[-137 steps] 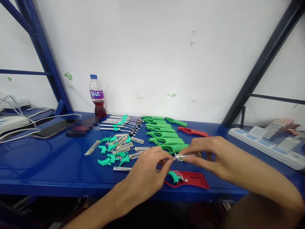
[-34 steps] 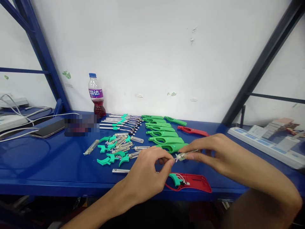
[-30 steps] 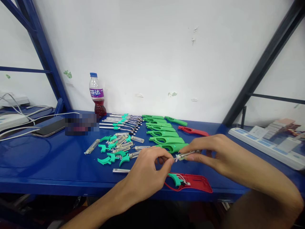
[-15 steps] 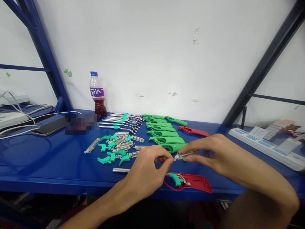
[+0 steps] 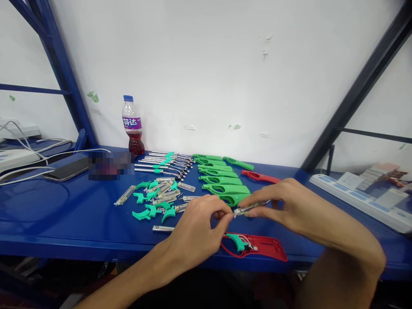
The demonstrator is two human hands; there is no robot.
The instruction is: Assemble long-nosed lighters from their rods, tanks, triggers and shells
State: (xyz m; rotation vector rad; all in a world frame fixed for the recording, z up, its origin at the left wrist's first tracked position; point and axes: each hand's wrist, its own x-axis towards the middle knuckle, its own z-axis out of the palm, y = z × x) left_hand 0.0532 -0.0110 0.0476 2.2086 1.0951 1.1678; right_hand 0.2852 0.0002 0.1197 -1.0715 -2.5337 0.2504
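Between the thumb and fingers of my right hand (image 5: 280, 201) is a clear lighter fuel tank (image 5: 246, 209), its valve end pointing left. My left hand (image 5: 201, 231) pinches at that valve end; whatever small part its fingertips hold is too small to make out. Below the hands lies an open red lighter shell half (image 5: 270, 246) with a green trigger (image 5: 238, 243) and white wires in it. A silver metal tube (image 5: 162, 228) runs out to the left, partly hidden behind my left hand.
Several green lighter shells (image 5: 225, 189) and a red one (image 5: 260, 176) lie behind. Left of them are metal tubes with wires (image 5: 161, 161), loose green triggers (image 5: 141, 214) and fuel tanks (image 5: 125, 195). A drink bottle (image 5: 131, 124), phone (image 5: 67, 168) and power strip (image 5: 360, 201) stand around on the blue table (image 5: 80, 223).
Both hands stay nearly in place, still together at the tank's valve end. My right forearm has shifted slightly left and the camera view has moved a little.
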